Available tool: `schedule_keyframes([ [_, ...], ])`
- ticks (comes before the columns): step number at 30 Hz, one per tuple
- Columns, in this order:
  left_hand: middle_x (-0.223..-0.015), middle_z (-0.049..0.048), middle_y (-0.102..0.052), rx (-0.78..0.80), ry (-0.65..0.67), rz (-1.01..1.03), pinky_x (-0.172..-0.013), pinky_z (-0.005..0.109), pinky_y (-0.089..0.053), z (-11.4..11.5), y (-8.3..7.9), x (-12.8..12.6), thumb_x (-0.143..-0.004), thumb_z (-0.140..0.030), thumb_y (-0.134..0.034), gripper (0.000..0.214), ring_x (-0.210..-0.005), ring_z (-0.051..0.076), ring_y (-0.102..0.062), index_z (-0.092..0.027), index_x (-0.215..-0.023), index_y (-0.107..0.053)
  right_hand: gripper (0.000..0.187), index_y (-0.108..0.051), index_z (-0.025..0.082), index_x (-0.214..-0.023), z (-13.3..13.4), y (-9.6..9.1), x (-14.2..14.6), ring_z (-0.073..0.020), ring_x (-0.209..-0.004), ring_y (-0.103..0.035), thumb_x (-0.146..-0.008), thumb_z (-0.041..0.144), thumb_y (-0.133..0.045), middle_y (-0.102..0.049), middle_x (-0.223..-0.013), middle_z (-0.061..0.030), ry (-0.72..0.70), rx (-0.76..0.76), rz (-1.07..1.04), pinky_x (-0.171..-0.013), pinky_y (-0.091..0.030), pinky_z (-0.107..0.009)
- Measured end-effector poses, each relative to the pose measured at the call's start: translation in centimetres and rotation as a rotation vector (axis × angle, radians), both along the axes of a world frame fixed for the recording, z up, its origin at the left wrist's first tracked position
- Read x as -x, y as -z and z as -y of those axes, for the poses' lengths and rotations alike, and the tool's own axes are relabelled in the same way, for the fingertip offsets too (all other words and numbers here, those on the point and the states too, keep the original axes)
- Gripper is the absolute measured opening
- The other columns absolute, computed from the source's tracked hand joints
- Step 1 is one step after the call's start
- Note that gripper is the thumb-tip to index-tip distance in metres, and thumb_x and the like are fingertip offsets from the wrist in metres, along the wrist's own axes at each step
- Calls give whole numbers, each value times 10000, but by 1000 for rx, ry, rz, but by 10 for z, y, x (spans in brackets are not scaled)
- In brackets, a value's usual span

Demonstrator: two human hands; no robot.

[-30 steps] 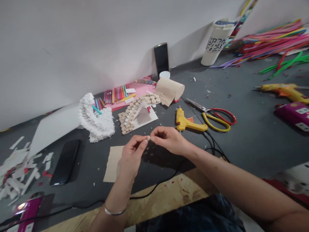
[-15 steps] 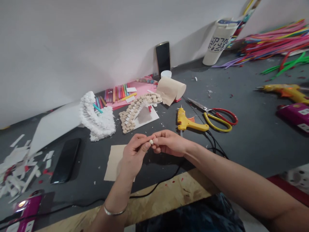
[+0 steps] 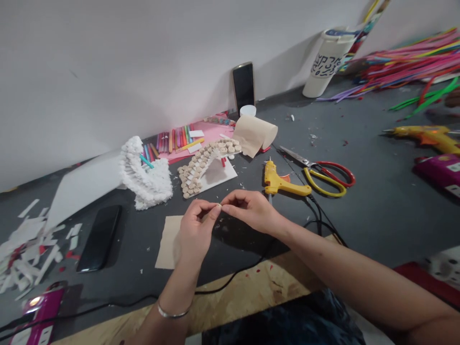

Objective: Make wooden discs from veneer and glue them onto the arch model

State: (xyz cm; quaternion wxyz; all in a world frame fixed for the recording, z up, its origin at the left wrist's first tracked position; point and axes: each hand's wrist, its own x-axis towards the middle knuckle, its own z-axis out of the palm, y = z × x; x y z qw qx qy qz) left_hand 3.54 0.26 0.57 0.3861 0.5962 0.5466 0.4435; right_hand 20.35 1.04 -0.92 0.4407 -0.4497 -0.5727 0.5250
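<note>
My left hand [image 3: 196,230] and my right hand [image 3: 247,209] meet fingertip to fingertip above the dark table, both pinched on a tiny beige paper roll [image 3: 219,206]. A beige paper square [image 3: 168,243] lies under my left hand. Just beyond stands a small arch covered in beige paper rolls [image 3: 203,165] on a white card. A yellow glue gun [image 3: 282,181] lies right of my right hand, its black cord running back under my arm.
Scissors with red and yellow handles [image 3: 319,173], a beige paper roll [image 3: 255,134], a fluffy white model [image 3: 145,175], markers on pink paper [image 3: 179,139], a black phone [image 3: 98,237], paper scraps [image 3: 25,249], a second glue gun [image 3: 424,135], coloured strips [image 3: 406,60] and a white cup [image 3: 325,62].
Both hands stayed pinched together on the tiny roll, dipping slightly and then rising a little toward the arch. Nothing else moved.
</note>
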Motion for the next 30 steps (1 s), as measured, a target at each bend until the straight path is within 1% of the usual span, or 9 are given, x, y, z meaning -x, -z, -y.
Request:
schedule_keyframes([
  [3, -777, -3, -577, -1, 10, -1, -700, 237, -451, -1, 2, 2, -794, -354, -704, 177, -755, 138, -554, -191, -741, -659, 230, -693, 173, -863, -1, -1, -1, -127, -703, -586, -803, 394, -677, -688, -792, -16, -25, 12, 5, -659, -457, -247],
  [10, -814, 0, -585, 42, 71, 100, -703, 238, -422, -3, 4, 5, -766, -349, -732, 183, -766, 130, -541, -190, -712, -658, 273, -690, 163, -850, -5, 5, -4, -97, -632, -541, -787, 429, -698, -654, -734, 9, -88, 57, -28, -598, -422, -223],
  [16, -788, 4, -582, 60, 108, 133, -701, 246, -427, -6, 9, 7, -756, -355, -735, 199, -758, 137, -533, -185, -688, -657, 278, -686, 162, -839, -7, 5, -5, -104, -641, -562, -772, 431, -709, -663, -730, 2, -121, 87, -55, -604, -433, -228],
  [20, -835, 20, -609, 51, 121, 71, -733, 256, -440, -6, 8, 8, -783, -347, -704, 167, -797, 150, -560, -189, -736, -674, 217, -688, 171, -841, -6, 4, -5, -98, -628, -550, -776, 378, -694, -663, -730, 8, -76, 64, 25, -596, -428, -226],
  [23, -851, 30, -613, 4, 88, -18, -726, 262, -454, -5, 4, 7, -781, -356, -697, 169, -812, 163, -574, -192, -748, -677, 150, -681, 178, -836, -4, 2, -4, -94, -621, -547, -782, 317, -667, -668, -734, 12, -39, -1, 90, -592, -428, -222],
  [26, -836, 26, -610, -35, 69, -86, -710, 259, -454, -4, 1, 5, -783, -362, -692, 176, -804, 164, -578, -193, -739, -672, 125, -672, 179, -808, -3, 1, -3, -97, -623, -553, -779, 300, -652, -665, -724, 11, -25, -53, 124, -591, -431, -220],
  [30, -807, 21, -653, 19, 105, -146, -713, 264, -455, -2, -2, 4, -816, -382, -660, 190, -767, 165, -595, -195, -790, -663, 103, -658, 181, -797, -2, 1, -3, -98, -606, -548, -771, 279, -642, -646, -696, 16, -17, -92, 149, -581, -430, -219],
])
